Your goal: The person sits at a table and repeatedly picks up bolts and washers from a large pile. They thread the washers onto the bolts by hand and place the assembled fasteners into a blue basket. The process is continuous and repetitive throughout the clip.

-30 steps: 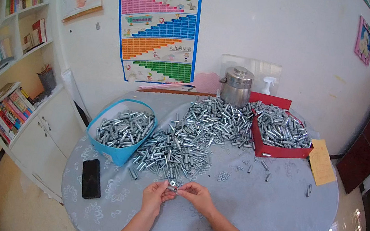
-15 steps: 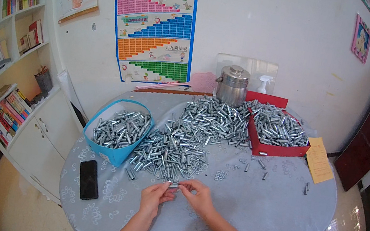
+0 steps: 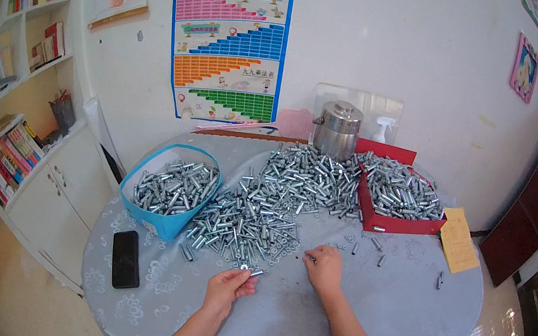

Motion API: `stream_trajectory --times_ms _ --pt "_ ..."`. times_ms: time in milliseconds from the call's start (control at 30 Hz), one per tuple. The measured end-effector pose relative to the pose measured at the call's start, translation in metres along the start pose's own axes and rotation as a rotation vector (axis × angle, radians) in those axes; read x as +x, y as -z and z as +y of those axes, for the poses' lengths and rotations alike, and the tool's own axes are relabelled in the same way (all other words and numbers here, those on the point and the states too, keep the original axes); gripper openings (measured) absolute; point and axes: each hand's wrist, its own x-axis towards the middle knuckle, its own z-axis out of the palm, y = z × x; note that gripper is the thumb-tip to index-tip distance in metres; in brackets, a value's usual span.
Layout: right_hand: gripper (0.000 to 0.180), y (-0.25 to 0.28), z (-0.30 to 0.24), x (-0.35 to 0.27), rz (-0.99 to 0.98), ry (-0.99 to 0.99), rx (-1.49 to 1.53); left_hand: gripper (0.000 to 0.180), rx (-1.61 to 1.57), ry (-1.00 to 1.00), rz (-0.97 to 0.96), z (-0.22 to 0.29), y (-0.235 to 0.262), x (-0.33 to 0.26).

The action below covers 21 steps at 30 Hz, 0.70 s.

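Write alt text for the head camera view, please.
A person's left hand pinches a small metal bolt while the right hand reaches into a big pile of bolts on a round table, between a blue tub and a red tray.

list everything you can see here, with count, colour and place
bolt pile: many, silver, table centre
blue bin: one, holds bolts, table left
red tray: one, holds bolts, table right
metal pot: one, silver, by wall
spray bottle: one, white, behind tray
phone: one, black, table left edge
envelope: one, yellow, table right
chart poster: one, multicoloured, wall
bookshelves: left
left hand: holds a silver bolt
right hand: at the pile's edge
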Motion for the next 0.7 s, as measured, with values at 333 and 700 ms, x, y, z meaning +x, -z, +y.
stream_trajectory --times_ms 333,700 --pt "0.015 0.014 -0.03 0.001 -0.363 -0.395 0.462 0.018 -0.008 0.012 -0.005 -0.003 0.001 0.001" --pt "0.018 -0.001 -0.048 -0.029 -0.486 -0.469 1.066 0.019 0.034 0.104 -0.061 -0.008 -0.001 -0.001"
